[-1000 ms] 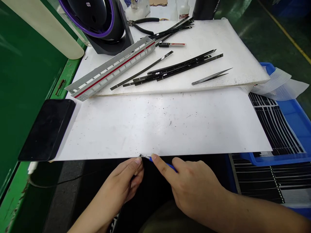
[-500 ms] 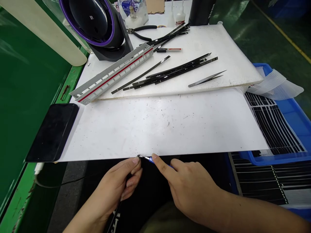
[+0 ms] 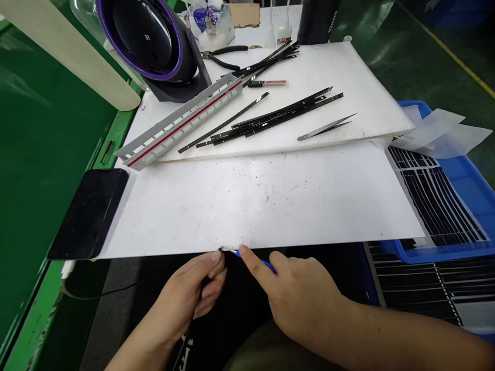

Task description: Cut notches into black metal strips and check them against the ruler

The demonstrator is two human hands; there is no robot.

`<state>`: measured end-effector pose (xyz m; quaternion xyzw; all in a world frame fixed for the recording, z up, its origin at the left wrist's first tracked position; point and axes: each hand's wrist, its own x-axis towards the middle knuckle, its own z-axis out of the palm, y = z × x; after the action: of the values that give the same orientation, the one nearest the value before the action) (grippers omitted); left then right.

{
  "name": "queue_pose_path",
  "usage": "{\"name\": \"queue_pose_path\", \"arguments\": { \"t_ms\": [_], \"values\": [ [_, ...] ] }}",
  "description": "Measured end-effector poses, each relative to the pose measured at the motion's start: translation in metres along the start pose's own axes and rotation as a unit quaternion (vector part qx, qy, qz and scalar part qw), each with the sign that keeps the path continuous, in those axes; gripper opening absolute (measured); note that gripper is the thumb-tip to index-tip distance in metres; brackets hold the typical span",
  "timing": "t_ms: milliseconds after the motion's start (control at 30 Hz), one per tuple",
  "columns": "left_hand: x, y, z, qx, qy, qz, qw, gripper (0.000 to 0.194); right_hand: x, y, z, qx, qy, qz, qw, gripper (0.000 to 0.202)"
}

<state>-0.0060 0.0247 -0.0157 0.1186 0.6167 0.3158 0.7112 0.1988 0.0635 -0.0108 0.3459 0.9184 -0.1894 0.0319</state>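
Observation:
At the front edge of the white board [image 3: 247, 206], my left hand [image 3: 199, 278] pinches the end of a thin black strip [image 3: 184, 337]. The rest of it runs down below the wrist, largely hidden. My right hand [image 3: 301, 288] grips a blue-handled craft knife [image 3: 266, 266], its forefinger stretched along the handle. The slim metal tip meets the strip's end by my left thumb; whether it cuts or scrapes is too small to tell.
Black strips [image 3: 286, 113], tweezers [image 3: 327, 127], a pen [image 3: 266, 83] and a slotted grey rail [image 3: 181, 123] lie on a white foam pad [image 3: 371, 93]. Cutting pliers [image 3: 224, 54] and a purple-rimmed fan [image 3: 154, 41] stand behind. A phone [image 3: 88, 214] is left; a blue tray [image 3: 464, 175] right.
The view has shifted slightly. More of the blue handle shows beneath my right forefinger, and the knife's tip stays at the strip's end. My left hand keeps its pinch.

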Motion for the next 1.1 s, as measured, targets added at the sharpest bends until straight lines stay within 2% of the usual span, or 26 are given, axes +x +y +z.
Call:
{"name": "queue_pose_path", "arguments": {
  "t_ms": [67,133,200,267,433,533,733,800,867,967,1100],
  "values": [
    [-0.005,0.003,-0.002,-0.068,-0.044,-0.017,0.997,0.038,-0.001,0.003,0.000,0.045,0.006,0.001,0.999,0.074],
    [-0.011,0.006,-0.004,-0.144,-0.097,-0.033,0.984,0.038,-0.002,0.012,-0.005,0.154,0.020,-0.008,0.988,0.066],
    [-0.019,0.008,-0.004,-0.208,-0.143,-0.042,0.967,0.036,-0.003,0.026,-0.014,0.271,0.056,-0.019,0.961,0.060],
    [-0.025,0.010,-0.003,-0.248,-0.178,-0.052,0.951,0.035,-0.003,0.043,-0.024,0.322,0.116,-0.013,0.940,0.056],
    [-0.032,0.012,0.004,-0.282,-0.246,-0.037,0.927,0.034,0.005,0.085,-0.034,0.203,0.320,0.044,0.924,0.049],
    [-0.034,0.014,0.011,-0.286,-0.247,-0.024,0.925,0.033,0.012,0.098,-0.031,0.173,0.357,0.052,0.916,0.048],
    [-0.035,0.021,0.027,-0.246,-0.210,-0.004,0.946,0.032,0.016,0.105,-0.029,0.208,0.311,0.027,0.927,0.053],
    [-0.032,0.023,0.032,-0.190,-0.156,0.016,0.969,0.032,0.014,0.103,-0.030,0.200,0.294,0.017,0.934,0.054],
    [-0.026,0.021,0.035,-0.107,-0.078,0.037,0.990,0.031,0.008,0.097,-0.031,0.193,0.263,0.010,0.945,0.055],
    [-0.018,0.017,0.036,-0.015,0.011,0.036,0.999,0.034,-0.005,0.075,-0.029,0.225,0.158,-0.004,0.961,0.058],
    [-0.013,0.013,0.035,0.012,0.039,0.027,0.999,0.040,-0.018,0.045,-0.022,0.203,0.032,-0.016,0.979,0.072]
  ]
}}
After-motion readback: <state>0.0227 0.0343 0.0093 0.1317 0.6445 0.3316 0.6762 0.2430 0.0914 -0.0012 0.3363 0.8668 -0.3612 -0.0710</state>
